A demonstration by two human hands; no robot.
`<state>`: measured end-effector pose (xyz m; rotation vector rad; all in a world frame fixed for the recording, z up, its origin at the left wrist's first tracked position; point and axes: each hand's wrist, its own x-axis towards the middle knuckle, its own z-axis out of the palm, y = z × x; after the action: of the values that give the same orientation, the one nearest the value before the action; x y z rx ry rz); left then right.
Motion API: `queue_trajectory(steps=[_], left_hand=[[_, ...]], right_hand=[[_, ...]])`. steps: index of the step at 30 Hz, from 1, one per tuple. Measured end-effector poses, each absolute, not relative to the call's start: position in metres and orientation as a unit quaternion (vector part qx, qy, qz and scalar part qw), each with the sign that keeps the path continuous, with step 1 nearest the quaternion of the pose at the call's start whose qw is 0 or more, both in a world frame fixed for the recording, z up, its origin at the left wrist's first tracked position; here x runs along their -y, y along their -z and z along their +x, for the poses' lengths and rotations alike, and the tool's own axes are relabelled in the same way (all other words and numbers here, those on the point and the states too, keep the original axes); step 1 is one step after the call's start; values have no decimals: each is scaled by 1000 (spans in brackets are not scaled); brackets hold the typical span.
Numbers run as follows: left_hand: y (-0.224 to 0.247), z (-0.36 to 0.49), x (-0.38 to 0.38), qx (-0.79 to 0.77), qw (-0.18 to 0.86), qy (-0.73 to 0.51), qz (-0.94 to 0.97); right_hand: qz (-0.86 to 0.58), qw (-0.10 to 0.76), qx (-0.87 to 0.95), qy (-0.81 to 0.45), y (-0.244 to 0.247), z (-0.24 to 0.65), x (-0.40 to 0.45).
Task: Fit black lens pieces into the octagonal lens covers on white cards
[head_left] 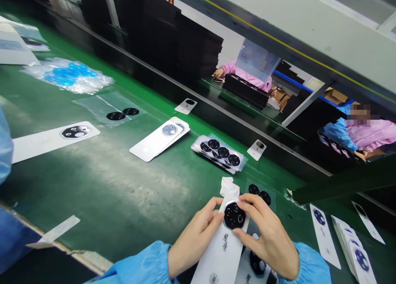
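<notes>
A long white card (221, 255) shaped like a phone back, with dark printed characters, lies tilted in front of me. At its upper end sits a black camera lens cover (234, 215) with several round holes. My left hand (196, 234) pinches the card's left edge beside the cover. My right hand (267, 230) curls round the cover's right side, thumb below and fingertips at its top. A crumpled white paper piece (229, 188) touches the card's top end. Partly hidden under my right hand is another white card (249, 265) with a black cover (257, 262).
Bagged black covers (222, 152) lie stacked ahead on the green table (133, 189). White cards (159, 137) are beyond, with more stacked cards (355, 249) at right. A clear bag with blue pieces (71, 74) is far left. A green post (340, 183) stands right. Co-workers sit opposite.
</notes>
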<state>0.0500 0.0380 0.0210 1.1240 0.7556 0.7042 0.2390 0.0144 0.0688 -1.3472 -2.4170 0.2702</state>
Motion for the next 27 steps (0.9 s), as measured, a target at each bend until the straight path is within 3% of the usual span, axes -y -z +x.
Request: queue_trajectory(steps=[27], left_hand=[[-15, 52, -39, -362, 739, -330, 462]], right_hand=[[-489, 192, 844, -109, -66, 234, -21]])
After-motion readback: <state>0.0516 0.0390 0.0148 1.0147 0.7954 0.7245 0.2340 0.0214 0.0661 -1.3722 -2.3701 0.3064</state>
